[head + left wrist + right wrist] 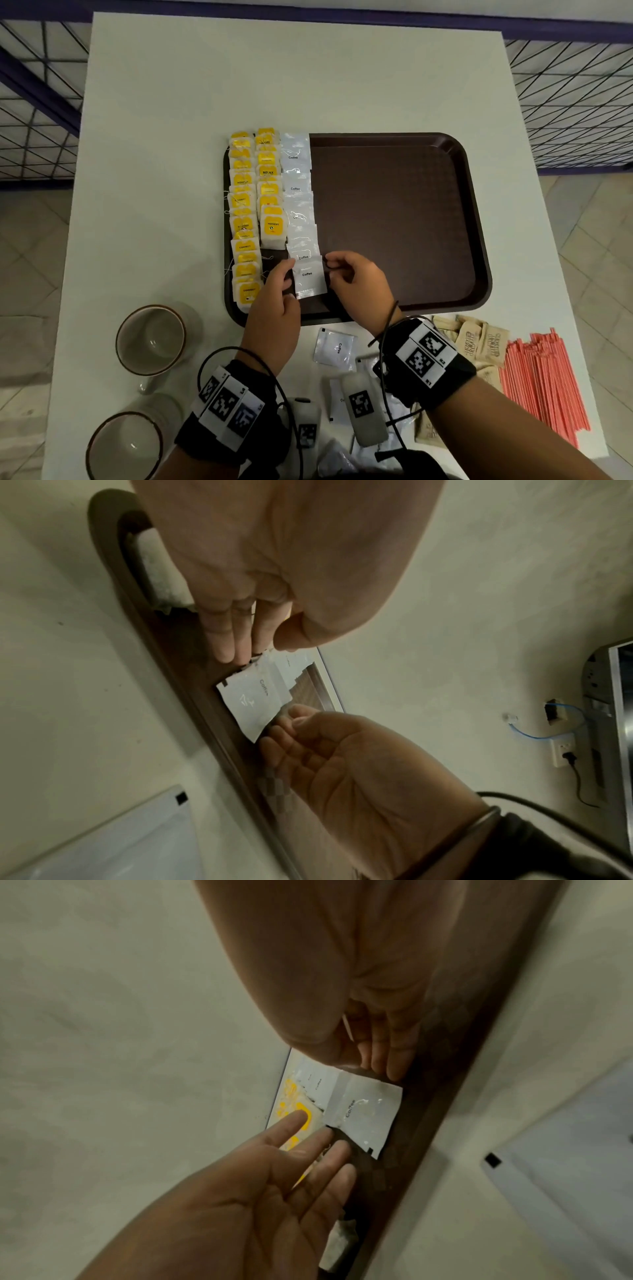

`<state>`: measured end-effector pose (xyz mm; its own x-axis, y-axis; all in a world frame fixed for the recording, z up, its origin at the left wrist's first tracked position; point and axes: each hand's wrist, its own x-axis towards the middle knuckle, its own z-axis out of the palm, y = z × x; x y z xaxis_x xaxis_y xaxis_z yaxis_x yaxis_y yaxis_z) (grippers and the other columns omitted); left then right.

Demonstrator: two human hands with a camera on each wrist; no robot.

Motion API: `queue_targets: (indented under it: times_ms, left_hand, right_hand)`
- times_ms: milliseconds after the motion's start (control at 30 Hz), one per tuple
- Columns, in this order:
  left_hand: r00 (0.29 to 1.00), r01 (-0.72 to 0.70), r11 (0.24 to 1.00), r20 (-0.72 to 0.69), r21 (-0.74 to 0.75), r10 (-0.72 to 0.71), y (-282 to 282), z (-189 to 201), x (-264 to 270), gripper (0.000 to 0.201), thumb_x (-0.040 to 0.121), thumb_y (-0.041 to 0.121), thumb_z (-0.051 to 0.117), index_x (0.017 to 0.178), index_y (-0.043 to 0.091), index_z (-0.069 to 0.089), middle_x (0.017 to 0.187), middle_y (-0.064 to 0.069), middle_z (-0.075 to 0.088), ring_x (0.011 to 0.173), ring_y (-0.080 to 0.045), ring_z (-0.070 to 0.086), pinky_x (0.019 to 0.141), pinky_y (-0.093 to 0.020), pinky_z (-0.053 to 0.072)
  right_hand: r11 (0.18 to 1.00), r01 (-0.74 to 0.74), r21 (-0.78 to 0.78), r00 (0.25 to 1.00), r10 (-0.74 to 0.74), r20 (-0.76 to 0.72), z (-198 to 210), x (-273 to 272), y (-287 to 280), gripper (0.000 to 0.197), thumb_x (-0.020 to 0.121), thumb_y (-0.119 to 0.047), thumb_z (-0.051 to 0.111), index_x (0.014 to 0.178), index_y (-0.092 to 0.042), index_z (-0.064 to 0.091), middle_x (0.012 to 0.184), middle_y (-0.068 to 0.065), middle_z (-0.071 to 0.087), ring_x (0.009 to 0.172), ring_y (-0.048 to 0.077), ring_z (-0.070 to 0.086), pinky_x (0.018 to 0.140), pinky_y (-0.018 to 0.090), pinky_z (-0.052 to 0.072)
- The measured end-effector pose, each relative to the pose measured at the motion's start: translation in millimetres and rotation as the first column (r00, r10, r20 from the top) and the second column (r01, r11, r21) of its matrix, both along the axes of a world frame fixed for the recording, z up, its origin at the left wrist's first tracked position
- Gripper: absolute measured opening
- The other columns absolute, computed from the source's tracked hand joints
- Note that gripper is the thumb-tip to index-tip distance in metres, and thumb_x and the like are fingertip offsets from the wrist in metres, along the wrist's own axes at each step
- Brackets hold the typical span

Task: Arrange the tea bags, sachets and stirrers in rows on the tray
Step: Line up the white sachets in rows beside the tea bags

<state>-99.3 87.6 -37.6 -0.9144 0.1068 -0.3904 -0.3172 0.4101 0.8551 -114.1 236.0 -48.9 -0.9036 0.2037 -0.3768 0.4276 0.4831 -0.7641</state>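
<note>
Two hands meet over one white foil coffee sachet [310, 278] at the near end of the tray. The left hand [274, 305] has its fingers at the sachet's left edge, and the right hand [356, 277] has its fingers at the right edge; the fingers of both lie fairly straight against the packet, so each grip is loose and touching rather than clamped round it. The sachet lies flat on the dark brown plastic tray [394, 222], its far edge overlapping the next packet in the row of white coffee sachets [297, 192] that runs away from the person.

Left of that row, two rows of yellow-labelled tea bags [253, 205] fill the tray's left side, each bag overlapping its neighbour. The left row reaches nearly to the near rim; the second row is shorter and leaves a bare patch of tray beside the left hand. The right part of the tray shows only its textured brown floor.

On the pale surface [171, 120] near the person lie a loose white coffee sachet [335, 348], a heap of brown paper sachets [479, 342] and a bundle of red stirrers [544, 383] at the right. Two brown-rimmed ceramic mugs [150, 339] stand at the left, well apart from the tray's contents.
</note>
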Motion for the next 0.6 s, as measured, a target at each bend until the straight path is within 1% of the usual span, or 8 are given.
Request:
queue_targets:
  times_ms: [133,300,367,400,433,500,533,600]
  left_hand:
    - [1.000,0.012,1.000,0.022,0.026,-0.013,2,-1,4,0.055,0.090,-0.006,0.036,0.136,0.023,0.040,0.131,0.005,0.049,0.125,-0.010,0.045,0.098,-0.021,0.037]
    - [1.000,0.008,1.000,0.011,0.019,-0.008,3,0,1,0.054,0.090,-0.006,0.036,0.135,0.022,0.041,0.132,0.001,0.051,0.125,-0.009,0.045,0.098,-0.020,0.037]
    - [1.000,0.010,1.000,0.002,0.012,-0.010,2,0,0,0.053,0.090,-0.006,0.036,0.135,0.022,0.042,0.132,0.001,0.051,0.125,-0.010,0.045,0.098,-0.021,0.037]
    - [1.000,0.009,1.000,0.000,0.011,-0.009,2,1,-1,0.053,0.090,-0.006,0.036,0.135,0.022,0.042,0.132,0.001,0.051,0.125,-0.009,0.046,0.097,-0.020,0.037]
    - [1.000,0.006,1.000,-0.006,0.005,-0.006,1,2,-1,0.053,0.090,-0.006,0.036,0.135,0.022,0.042,0.132,0.002,0.050,0.125,-0.009,0.045,0.096,-0.019,0.037]
    - [1.000,-0.002,1.000,-0.029,-0.013,0.001,-2,5,1,0.052,0.091,-0.005,0.037,0.134,0.023,0.043,0.131,0.006,0.050,0.123,-0.005,0.045,0.093,-0.014,0.036]
    - [0.999,0.003,1.000,-0.039,-0.018,-0.004,-5,8,3,0.051,0.091,-0.004,0.038,0.133,0.023,0.044,0.128,0.008,0.050,0.120,-0.003,0.046,0.091,-0.009,0.036]
    - [0.996,0.048,0.999,-0.076,-0.016,-0.049,-13,13,8,0.045,0.091,-0.003,0.042,0.128,0.022,0.051,0.121,0.012,0.054,0.112,0.003,0.051,0.086,-0.002,0.038]
  right_hand:
    - [0.999,0.004,-0.040,1.000,-0.003,0.015,-1,5,0,0.031,0.081,0.002,0.052,0.106,-0.012,0.066,0.102,0.004,0.068,0.095,0.017,0.064,0.091,0.034,0.051]
    - [0.999,-0.002,-0.045,1.000,0.002,0.011,2,4,2,0.030,0.081,0.002,0.052,0.104,-0.011,0.066,0.102,0.005,0.068,0.095,0.019,0.065,0.091,0.034,0.051]
    - [0.999,-0.003,-0.042,1.000,0.004,0.011,2,3,2,0.029,0.082,0.002,0.052,0.104,-0.010,0.066,0.102,0.006,0.068,0.094,0.018,0.065,0.091,0.030,0.050]
    - [0.999,0.000,-0.039,1.000,0.001,0.010,3,2,2,0.029,0.082,0.002,0.052,0.104,-0.011,0.066,0.101,0.005,0.068,0.093,0.017,0.065,0.089,0.024,0.050]
    - [0.999,0.005,-0.034,1.000,-0.005,0.004,4,2,3,0.028,0.082,0.001,0.054,0.103,-0.011,0.067,0.098,0.004,0.068,0.089,0.013,0.064,0.085,0.016,0.048]
    - [1.000,0.000,-0.014,1.000,0.000,-0.019,8,3,9,0.023,0.082,-0.001,0.057,0.099,-0.012,0.068,0.085,-0.002,0.066,0.074,0.000,0.059,0.072,0.003,0.042]
    - [1.000,-0.027,0.001,0.999,0.027,-0.021,11,4,14,0.019,0.083,-0.003,0.059,0.095,-0.013,0.069,0.079,-0.005,0.063,0.067,-0.003,0.056,0.067,0.001,0.041]
    - [0.988,-0.153,0.037,0.988,0.152,0.015,18,9,24,0.010,0.081,-0.008,0.065,0.089,-0.013,0.069,0.073,-0.007,0.061,0.061,-0.005,0.053,0.064,0.002,0.039]
